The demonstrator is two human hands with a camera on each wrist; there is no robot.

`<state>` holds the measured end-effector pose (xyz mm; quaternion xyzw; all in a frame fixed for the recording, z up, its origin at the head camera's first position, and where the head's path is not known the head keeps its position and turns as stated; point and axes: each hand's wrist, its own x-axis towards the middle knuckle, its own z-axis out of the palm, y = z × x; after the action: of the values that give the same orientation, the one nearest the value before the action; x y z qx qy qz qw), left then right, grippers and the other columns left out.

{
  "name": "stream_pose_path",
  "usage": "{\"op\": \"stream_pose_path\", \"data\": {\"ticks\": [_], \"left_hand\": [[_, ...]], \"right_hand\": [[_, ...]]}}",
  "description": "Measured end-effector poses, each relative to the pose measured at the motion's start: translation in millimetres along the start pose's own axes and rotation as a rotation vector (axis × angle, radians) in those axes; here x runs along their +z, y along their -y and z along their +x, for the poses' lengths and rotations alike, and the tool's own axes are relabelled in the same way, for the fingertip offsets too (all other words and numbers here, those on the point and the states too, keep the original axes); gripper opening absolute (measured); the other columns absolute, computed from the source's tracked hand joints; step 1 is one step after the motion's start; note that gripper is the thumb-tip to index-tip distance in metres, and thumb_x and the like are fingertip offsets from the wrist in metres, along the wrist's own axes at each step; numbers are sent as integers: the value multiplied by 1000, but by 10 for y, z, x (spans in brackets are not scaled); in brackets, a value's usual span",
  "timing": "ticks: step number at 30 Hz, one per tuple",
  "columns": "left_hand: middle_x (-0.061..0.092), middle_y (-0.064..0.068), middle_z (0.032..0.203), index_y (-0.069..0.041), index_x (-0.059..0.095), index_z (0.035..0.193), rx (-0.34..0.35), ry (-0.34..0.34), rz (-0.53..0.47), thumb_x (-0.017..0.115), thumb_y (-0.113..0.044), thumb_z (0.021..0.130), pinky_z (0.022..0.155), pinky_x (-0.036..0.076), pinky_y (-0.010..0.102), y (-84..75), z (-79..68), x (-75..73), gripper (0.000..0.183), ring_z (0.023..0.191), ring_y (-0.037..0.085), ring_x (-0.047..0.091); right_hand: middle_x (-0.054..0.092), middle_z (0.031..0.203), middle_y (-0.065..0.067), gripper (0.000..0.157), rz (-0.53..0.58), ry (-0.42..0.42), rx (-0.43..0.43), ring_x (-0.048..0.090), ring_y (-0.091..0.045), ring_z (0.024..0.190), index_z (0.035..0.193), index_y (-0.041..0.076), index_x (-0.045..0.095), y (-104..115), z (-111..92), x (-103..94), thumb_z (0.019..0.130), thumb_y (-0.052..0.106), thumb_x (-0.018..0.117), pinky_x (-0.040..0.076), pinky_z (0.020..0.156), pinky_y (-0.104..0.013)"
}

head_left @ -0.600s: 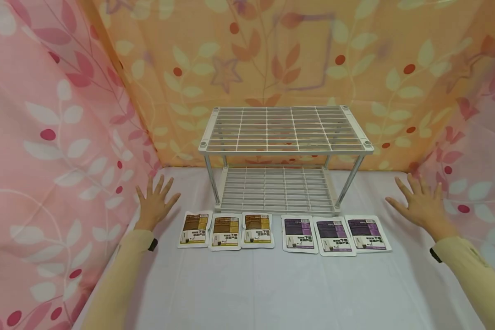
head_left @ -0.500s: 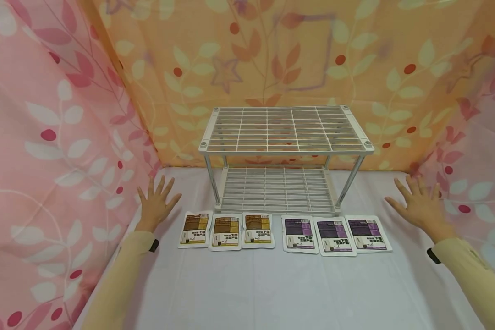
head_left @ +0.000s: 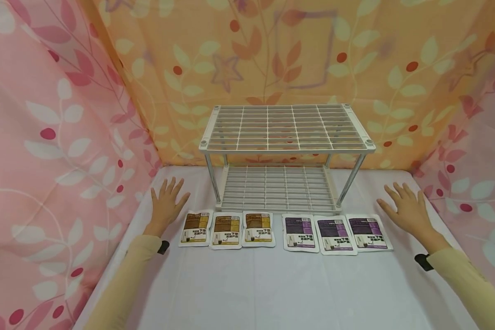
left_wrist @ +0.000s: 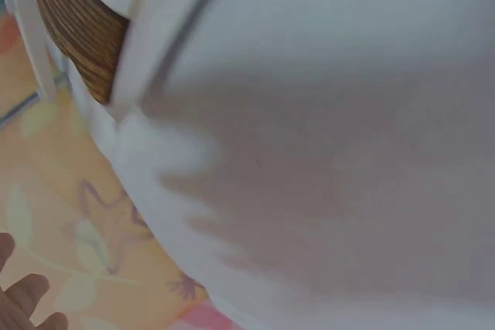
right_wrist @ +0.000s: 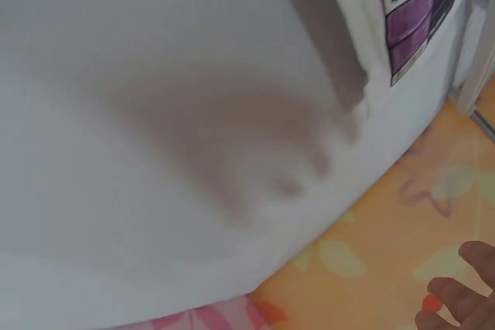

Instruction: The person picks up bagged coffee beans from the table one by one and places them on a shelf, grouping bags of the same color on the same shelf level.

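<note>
My left hand [head_left: 166, 207], fingers spread, hovers over the table left of three white pouches with brown labels, nearest the leftmost brown-label pouch [head_left: 195, 228]. The middle one [head_left: 226, 230] and the right one [head_left: 258, 229] lie beside it in a row. My right hand [head_left: 408, 213] is likewise spread and holds nothing. Closest to it is the rightmost purple-label pouch [head_left: 369, 233], alongside two more purple-label pouches, the middle one [head_left: 335, 235] and the left one [head_left: 300, 233]. Both wrist views show the hands' shadows on the cloth and only some fingertips.
Behind the pouches stands a white two-tier wire rack [head_left: 286, 128] with metal legs, its lower shelf [head_left: 276, 188] close to the table. White cloth [head_left: 247, 288] covers the table. An orange patterned curtain [head_left: 156, 27] hangs at the back, with pink curtains [head_left: 45, 183] at both sides.
Both hands have moved inward, the left one to the right and the right one to the left, nearer the outer pouches. The pouches and rack stay where they were.
</note>
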<state>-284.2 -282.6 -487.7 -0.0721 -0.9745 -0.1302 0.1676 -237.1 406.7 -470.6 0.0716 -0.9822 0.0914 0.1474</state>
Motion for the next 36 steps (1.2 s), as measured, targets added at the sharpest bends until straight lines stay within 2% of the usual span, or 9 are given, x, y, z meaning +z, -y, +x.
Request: {"op": "stream_pose_path", "data": {"ticks": [2,5,8,10,16,21,26,29,36], "left_hand": [[26,12,142,-19,32,136,-2,5,-25,41,-47,88,98,-4,62,-81,-11,6,56,132,31,12],[31,12,139,-17,35,134,-10,21,-71,42,-46,88,100,1,61,-208,-28,21,56,129,32,20],[35,14,136,-14,36,134,2,31,-116,39,-48,88,100,8,60,-329,-52,54,57,126,33,26],[39,15,134,-13,37,133,17,30,-139,37,-49,89,100,13,58,-415,-74,69,57,124,33,30],[49,15,125,-7,46,126,99,21,-232,39,-44,90,96,27,51,-650,-146,115,52,115,33,42],[53,15,119,-6,50,122,163,26,-272,45,-33,90,91,36,50,-832,-194,156,42,109,34,47],[53,14,120,-9,52,121,152,73,-300,48,-30,89,89,39,49,-982,-238,156,38,110,32,47],[51,12,121,-11,50,122,144,110,-320,46,-34,90,90,39,48,-1064,-267,148,40,111,30,46],[49,8,125,-13,47,126,145,191,-384,46,-36,89,91,39,45,-1261,-315,142,44,111,26,47]], "right_hand": [[30,134,-27,59,21,-2,2,7,-39,130,130,2,38,52,-16,1,87,43,44,-13,99,-57],[34,130,-29,58,39,-15,11,19,-45,124,128,0,40,126,-40,-5,87,41,45,5,97,-63],[39,126,-29,56,50,-39,10,33,-48,112,125,-1,43,193,-58,-5,87,40,46,22,85,-65],[42,123,-29,54,63,-57,1,37,-49,104,123,-2,46,244,-69,-6,87,39,48,27,78,-64],[47,116,-29,49,134,-68,-30,41,-48,99,119,-3,49,417,-106,0,85,33,53,30,77,-62],[48,116,-28,51,172,-29,-30,41,-46,101,124,1,46,552,-153,32,86,34,52,32,79,-61],[52,112,-24,52,223,-9,-28,44,-41,100,127,4,43,652,-185,83,86,34,53,36,77,-59],[54,110,-22,51,246,6,-35,46,-39,100,127,4,44,710,-198,118,86,35,52,38,76,-58],[56,107,-22,48,327,20,-108,51,-38,95,126,2,45,863,-202,181,85,26,56,44,73,-52]]}}
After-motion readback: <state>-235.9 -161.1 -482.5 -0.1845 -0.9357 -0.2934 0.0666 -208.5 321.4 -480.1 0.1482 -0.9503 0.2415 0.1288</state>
